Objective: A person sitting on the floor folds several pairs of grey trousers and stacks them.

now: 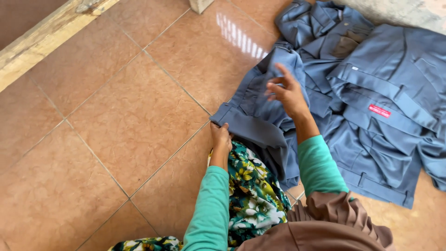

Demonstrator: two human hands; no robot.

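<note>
A blue-grey garment point(260, 121) lies partly over my lap on a tiled floor. My left hand point(220, 138) pinches its folded waistband edge at the near left corner. My right hand point(287, 91) hovers over the middle of the same garment with fingers spread and slightly curled, touching or just above the cloth. Both my arms wear green sleeves. More blue-grey clothes point(385, 93) are piled to the right, one with a small red label point(379, 110).
Glossy brown floor tiles point(116, 121) spread to the left. A wooden beam point(42, 39) runs along the upper left. A floral green skirt point(253, 190) and a brown cloth point(325, 223) cover my lap.
</note>
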